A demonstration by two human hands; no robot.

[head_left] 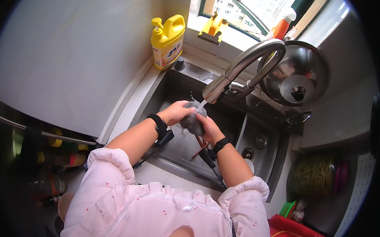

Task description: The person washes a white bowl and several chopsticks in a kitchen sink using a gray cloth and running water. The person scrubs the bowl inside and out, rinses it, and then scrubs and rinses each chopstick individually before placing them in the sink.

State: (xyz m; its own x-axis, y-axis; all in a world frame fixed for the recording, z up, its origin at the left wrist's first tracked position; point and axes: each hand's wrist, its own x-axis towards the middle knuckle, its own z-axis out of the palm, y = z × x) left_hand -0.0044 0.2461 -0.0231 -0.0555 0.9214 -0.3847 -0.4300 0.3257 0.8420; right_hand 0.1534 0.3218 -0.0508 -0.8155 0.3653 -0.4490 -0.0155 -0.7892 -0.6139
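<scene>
Both my hands hold a wet grey cloth or scouring pad (193,121) over the large basin of a steel sink (176,149). My left hand (177,112) grips its left side, and my right hand (210,129) has its right side, thumbs on top. Water runs onto it from the spout of a steel faucet (214,89) just above, with some splashing. Below my right hand, thin reddish-brown sticks (200,150) lie in the basin, partly hidden. Black devices with cables hang by both wrists, which wear black straps.
A yellow detergent jug (167,44) stands at the sink's back left corner. A large steel pot lid (295,74) leans behind the faucet. The smaller basin (259,143) with a drain is to the right. A red cloth item (296,234) lies at lower right.
</scene>
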